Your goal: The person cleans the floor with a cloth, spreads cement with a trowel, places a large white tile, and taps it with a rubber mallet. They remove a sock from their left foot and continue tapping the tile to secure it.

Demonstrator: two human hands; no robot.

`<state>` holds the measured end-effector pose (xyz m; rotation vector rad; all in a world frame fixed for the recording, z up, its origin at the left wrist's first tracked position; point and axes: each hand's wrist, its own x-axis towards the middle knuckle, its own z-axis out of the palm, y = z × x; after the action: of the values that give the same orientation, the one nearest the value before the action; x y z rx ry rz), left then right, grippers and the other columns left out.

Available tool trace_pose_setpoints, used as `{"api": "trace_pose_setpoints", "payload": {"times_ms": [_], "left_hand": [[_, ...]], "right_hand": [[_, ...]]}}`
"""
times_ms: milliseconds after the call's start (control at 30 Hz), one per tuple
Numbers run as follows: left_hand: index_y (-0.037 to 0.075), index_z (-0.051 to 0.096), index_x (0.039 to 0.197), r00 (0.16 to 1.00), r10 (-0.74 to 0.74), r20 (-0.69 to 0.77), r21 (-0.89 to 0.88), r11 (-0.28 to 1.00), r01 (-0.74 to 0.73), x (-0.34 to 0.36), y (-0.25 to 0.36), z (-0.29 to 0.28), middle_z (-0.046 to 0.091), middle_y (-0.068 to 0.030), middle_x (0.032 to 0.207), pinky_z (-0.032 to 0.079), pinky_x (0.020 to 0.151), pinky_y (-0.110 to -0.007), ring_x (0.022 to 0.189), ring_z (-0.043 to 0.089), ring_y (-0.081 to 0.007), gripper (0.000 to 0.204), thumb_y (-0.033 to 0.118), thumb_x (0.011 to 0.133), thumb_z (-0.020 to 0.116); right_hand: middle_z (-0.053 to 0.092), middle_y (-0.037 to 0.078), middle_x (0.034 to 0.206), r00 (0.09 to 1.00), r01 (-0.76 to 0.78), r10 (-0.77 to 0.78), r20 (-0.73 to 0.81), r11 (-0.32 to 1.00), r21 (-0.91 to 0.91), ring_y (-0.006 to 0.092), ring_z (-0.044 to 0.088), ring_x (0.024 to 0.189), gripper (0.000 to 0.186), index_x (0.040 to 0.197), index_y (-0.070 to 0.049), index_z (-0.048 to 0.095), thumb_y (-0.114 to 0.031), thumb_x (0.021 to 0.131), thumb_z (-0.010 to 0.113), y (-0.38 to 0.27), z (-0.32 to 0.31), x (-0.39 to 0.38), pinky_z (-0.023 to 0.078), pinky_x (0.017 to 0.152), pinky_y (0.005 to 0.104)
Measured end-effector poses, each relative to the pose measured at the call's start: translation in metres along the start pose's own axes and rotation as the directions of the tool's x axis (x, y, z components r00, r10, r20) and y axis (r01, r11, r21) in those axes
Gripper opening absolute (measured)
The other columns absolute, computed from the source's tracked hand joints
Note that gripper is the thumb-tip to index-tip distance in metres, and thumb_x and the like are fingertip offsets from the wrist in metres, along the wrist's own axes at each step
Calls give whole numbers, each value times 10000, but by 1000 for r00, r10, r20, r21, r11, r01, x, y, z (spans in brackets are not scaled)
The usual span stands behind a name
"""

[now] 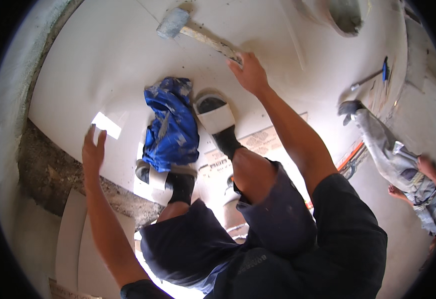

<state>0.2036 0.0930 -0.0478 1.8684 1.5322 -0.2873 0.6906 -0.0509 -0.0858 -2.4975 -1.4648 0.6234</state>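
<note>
A mallet (174, 23) with a grey head and a worn wooden handle lies at the far middle of the pale tiled floor. My right hand (250, 74) has its thumb and fingers closed around the near end of the handle. Off to the left, my left hand (94, 149) hovers over the tile near a bright patch of light, fingers apart and holding nothing. Between my hands a crumpled blue cloth (172, 124), smeared with grey, rests beside my feet and partly covers my left one.
A bucket (345, 17) stands at the far right. A blue-handled tool (385, 70) lies farther right, near another person in dusty grey trousers (377, 144). Left of me the tiles end at a rough dirt strip (48, 164) along a wall (21, 84). Printed cardboard (263, 142) lies beneath me.
</note>
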Motion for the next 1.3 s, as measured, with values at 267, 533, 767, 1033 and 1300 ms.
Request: {"api": "trace_pose_setpoints", "payload": {"times_ms": [267,533,767,1033,1300], "left_hand": [[-39,477,1320,681,-551,482,255,832,492,-362,-13,-39,525,-297,1278,417,985,-467,1191,511,-430,721,552,909,520],[-70,486,1302,568,-619,542,38,694,719,-500,87,-169,562,-214,1268,449,967,-418,1174,548,-333,594,384,927,563],[-52,519,1286,706,-650,282,-104,711,696,-453,248,-206,606,-203,1183,454,943,-387,1093,588,-308,545,356,927,561],[-47,544,1252,827,-342,446,60,933,354,-350,384,-182,629,-173,1132,451,910,-367,1067,589,-250,514,373,958,522],[-38,576,1213,864,-142,483,167,984,68,-244,411,-205,612,-229,1186,446,936,-399,1122,585,-325,477,358,953,523]], "right_hand": [[630,230,1045,692,-567,534,485,818,-91,405,587,1014,614,1014,17,611,-544,966,367,29,-205,-302,453,872,493],[634,238,1104,327,-942,727,603,305,142,389,576,1090,640,1093,15,626,-561,942,393,-19,-373,-431,437,938,449],[662,190,1064,383,-924,639,667,258,284,350,621,1026,610,1068,-39,656,-595,849,533,34,-408,-406,468,906,430],[649,190,1091,676,-644,416,609,735,213,352,609,1040,495,1082,-50,652,-490,879,555,77,-424,-392,477,896,425],[673,220,1035,308,-881,801,513,36,472,359,625,1041,493,1067,-17,658,-467,884,570,62,-434,-412,479,893,433]]}}
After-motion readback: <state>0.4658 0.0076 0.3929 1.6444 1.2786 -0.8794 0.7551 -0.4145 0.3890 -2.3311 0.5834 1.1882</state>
